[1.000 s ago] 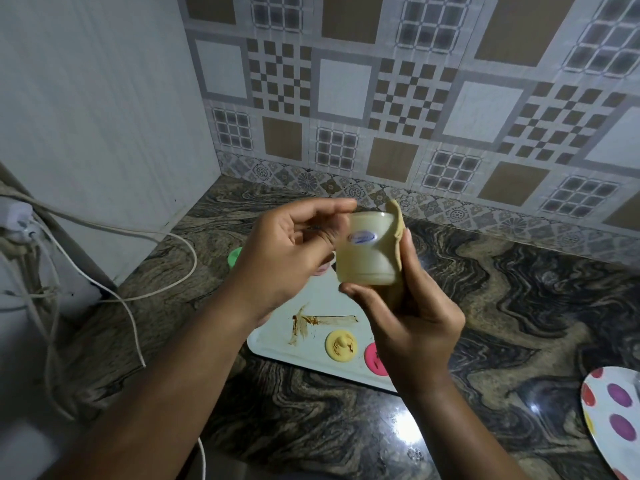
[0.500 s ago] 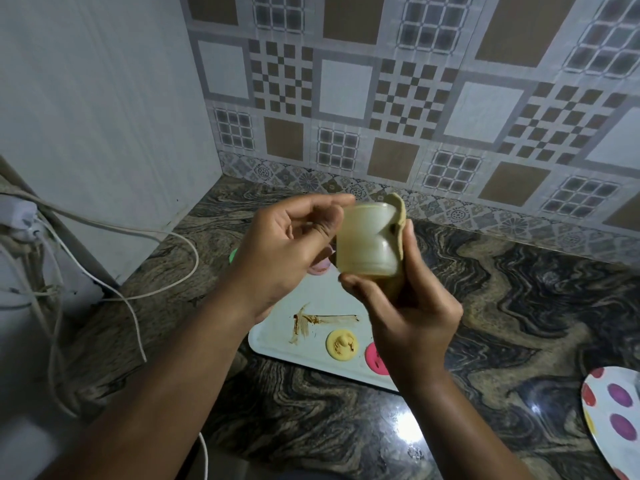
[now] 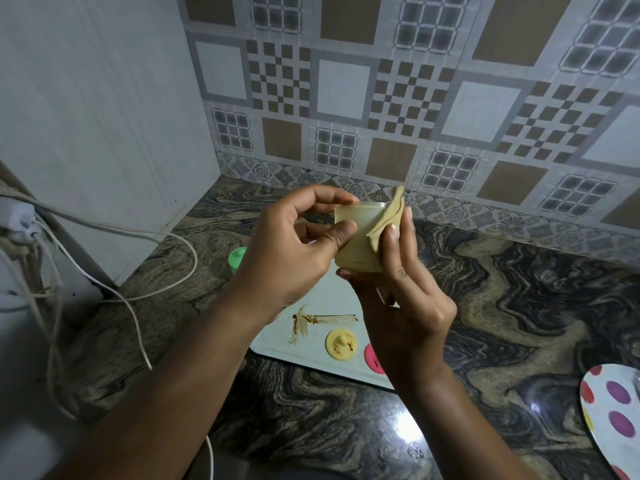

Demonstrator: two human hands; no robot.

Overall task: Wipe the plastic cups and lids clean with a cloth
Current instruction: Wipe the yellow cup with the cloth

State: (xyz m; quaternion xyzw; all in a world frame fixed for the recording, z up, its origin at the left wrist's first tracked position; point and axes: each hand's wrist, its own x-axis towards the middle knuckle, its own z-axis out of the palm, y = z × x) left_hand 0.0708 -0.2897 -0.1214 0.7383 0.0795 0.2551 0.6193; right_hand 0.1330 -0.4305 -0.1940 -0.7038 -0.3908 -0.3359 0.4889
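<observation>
A pale translucent plastic cup (image 3: 356,244) is held in the air above the counter. My left hand (image 3: 294,251) grips its left side, thumb on the front and fingers over the rim. My right hand (image 3: 405,299) cradles the cup from the right and below, pressing a beige cloth (image 3: 388,220) against its wall. Below on a white tray (image 3: 329,292) lie a yellow lid (image 3: 341,344) and a pink lid (image 3: 372,358), the pink one partly hidden by my right wrist. A green cup (image 3: 237,258) peeks out behind my left hand.
The tray carries a brown smear (image 3: 318,320). White cables (image 3: 131,292) trail from a plug at the left over the marble counter (image 3: 519,306). A polka-dot plate (image 3: 613,417) sits at the right edge. Tiled wall stands behind.
The cup has turned in my hands, so its blue label no longer shows. The cloth has slid round onto the cup's front right wall.
</observation>
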